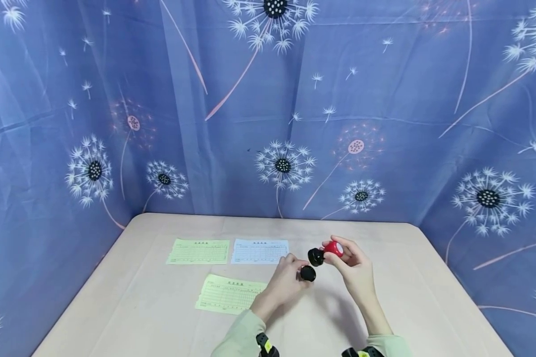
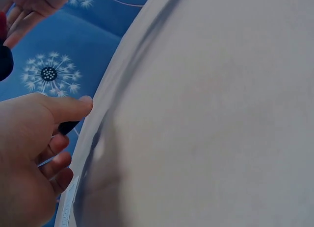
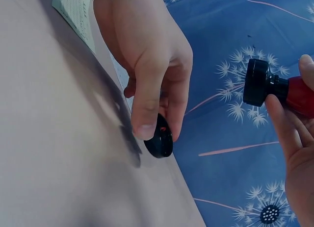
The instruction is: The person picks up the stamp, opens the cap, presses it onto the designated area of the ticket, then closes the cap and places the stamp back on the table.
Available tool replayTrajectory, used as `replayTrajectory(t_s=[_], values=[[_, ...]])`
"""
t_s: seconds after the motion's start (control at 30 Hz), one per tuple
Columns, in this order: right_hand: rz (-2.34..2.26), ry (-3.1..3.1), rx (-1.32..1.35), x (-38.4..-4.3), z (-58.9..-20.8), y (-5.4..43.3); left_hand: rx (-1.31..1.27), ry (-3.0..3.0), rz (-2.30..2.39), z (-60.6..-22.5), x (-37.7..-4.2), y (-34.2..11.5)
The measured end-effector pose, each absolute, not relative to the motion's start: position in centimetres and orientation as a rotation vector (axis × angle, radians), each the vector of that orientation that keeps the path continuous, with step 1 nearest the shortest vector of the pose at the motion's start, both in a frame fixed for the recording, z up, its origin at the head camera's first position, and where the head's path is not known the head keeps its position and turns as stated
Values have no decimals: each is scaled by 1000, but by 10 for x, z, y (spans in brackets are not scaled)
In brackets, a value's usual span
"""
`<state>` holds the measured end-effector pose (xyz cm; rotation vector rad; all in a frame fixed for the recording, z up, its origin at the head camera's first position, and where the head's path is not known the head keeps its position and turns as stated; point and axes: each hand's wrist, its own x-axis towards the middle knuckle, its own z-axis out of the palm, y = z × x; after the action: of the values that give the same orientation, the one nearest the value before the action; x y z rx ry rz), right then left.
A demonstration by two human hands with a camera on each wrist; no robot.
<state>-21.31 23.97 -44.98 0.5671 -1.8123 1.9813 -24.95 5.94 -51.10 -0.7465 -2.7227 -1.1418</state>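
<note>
My right hand (image 1: 355, 265) holds a rubber stamp by its red knob (image 1: 333, 248), its black round head (image 1: 315, 257) pointing left. Just left of it, my left hand (image 1: 286, 282) pinches a round black cap (image 1: 307, 273) between thumb and fingers. In the right wrist view the cap (image 3: 160, 138) hangs at the left fingertips, apart from the stamp head (image 3: 256, 83). Both hands are raised over the table and cast shadows on it. The left wrist view shows the left hand (image 2: 29, 158) from its thumb side, the cap mostly hidden behind the thumb.
On the pale table (image 1: 134, 297) lie a green printed slip (image 1: 198, 252) and a blue one (image 1: 260, 251) side by side. A second green slip (image 1: 230, 293) lies nearer, partly under the left forearm. A blue dandelion-print curtain (image 1: 232, 163) surrounds the table's back and sides.
</note>
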Motion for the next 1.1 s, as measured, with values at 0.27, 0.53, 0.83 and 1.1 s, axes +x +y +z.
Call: replayTrajectory(t_s=[0.27, 0.53, 0.83, 1.1], values=[[1972, -1816, 560, -212, -449, 241, -758, -2758, -991, -512, -246, 67], [1996, -1803, 574, -214, -449, 239, -724, -2805, -912, -511, -243, 72], [2009, -1798, 585, -213, -451, 241, -715, -2854, -856, -513, -241, 73], [2011, -1793, 581, -211, -453, 239, -723, -2863, -928, -509, -243, 67]])
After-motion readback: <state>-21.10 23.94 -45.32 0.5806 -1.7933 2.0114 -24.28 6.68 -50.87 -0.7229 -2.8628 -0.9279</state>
